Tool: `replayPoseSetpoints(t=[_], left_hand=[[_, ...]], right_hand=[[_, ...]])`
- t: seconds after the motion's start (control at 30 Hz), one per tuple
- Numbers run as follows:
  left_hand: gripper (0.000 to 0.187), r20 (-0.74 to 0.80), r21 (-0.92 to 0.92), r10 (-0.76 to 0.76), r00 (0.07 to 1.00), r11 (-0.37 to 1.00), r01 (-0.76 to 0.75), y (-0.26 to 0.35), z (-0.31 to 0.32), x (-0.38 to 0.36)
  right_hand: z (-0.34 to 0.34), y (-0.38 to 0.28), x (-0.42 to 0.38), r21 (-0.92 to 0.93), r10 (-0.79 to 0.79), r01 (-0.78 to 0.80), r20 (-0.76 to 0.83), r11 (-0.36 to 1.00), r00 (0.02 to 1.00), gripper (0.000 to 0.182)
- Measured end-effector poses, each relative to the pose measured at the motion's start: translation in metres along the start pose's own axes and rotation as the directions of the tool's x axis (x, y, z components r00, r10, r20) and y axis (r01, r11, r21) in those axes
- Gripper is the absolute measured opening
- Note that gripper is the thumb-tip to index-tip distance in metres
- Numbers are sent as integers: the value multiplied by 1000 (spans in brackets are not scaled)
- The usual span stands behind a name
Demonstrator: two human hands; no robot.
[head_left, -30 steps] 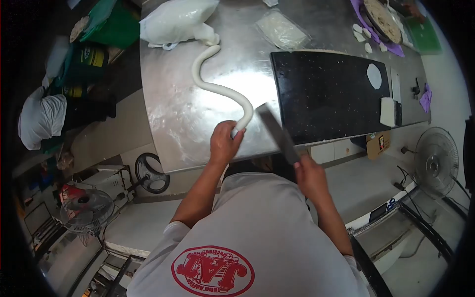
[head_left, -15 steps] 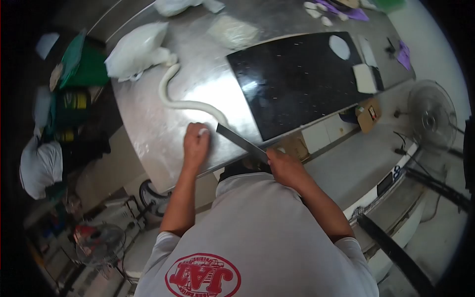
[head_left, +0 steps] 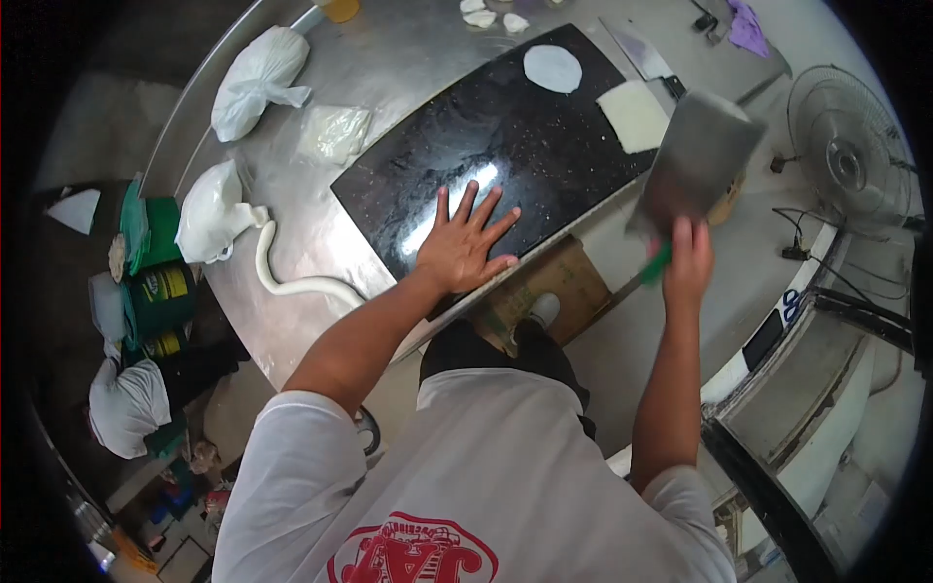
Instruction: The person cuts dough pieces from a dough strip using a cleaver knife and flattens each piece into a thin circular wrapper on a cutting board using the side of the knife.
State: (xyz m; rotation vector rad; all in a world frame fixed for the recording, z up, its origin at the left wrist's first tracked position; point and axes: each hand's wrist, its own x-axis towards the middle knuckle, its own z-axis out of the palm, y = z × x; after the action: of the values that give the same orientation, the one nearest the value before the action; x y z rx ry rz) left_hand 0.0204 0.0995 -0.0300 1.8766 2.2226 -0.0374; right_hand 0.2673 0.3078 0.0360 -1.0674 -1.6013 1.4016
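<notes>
My left hand (head_left: pixel 459 245) lies flat with its fingers spread on the near part of a shiny black board (head_left: pixel 442 136). In my right hand (head_left: pixel 687 262) is the green handle of a cleaver (head_left: pixel 708 146), its broad, blurred blade raised past the board's right edge. A long white dough rope (head_left: pixel 303 286) curves over the steel table (head_left: pixel 228 291) behind my left forearm; its far end meets a white plastic bag (head_left: pixel 207 212). Toward the board's far end sit a thin white round (head_left: pixel 552 69) and an off-white square (head_left: pixel 634 117), perhaps a folded cloth.
Another tied white bag (head_left: pixel 260 83) and a clear plastic packet (head_left: pixel 337 134) rest on the table. A knife (head_left: pixel 630 47) lies beyond the board. At the right stands a fan (head_left: pixel 844 146), and a cardboard box (head_left: pixel 544 296) is under the table. Another person (head_left: pixel 131 408) is at far left.
My left hand has moved from the steel table beside the dough rope to the board and spread flat. My right hand has carried the cleaver away from the rope, up and to the right.
</notes>
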Motion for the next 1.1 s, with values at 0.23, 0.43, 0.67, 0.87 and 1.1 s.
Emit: replayPoseSetpoints(t=[0.23, 0.43, 0.67, 0.87, 1.1], left_hand=[[70, -109, -90, -144, 984, 987, 134, -2, 6, 17], [73, -105, -136, 144, 984, 978, -158, -10, -19, 9], [74, 11, -112, 434, 901, 896, -430, -27, 2, 8], [76, -136, 9, 332, 933, 943, -334, -31, -9, 64], [72, 13, -138, 734, 679, 674, -726, -19, 10, 24]], right_hand=[[33, 71, 71, 153, 629, -629, 60, 762, 776, 29], [53, 59, -78, -381, 535, -383, 484, 841, 692, 36], [97, 95, -128, -457, 461, -193, 601, 868, 653, 48], [106, 31, -48, -741, 810, -348, 454, 575, 372, 52], [104, 59, -145, -656, 511, -148, 405, 740, 758, 77]])
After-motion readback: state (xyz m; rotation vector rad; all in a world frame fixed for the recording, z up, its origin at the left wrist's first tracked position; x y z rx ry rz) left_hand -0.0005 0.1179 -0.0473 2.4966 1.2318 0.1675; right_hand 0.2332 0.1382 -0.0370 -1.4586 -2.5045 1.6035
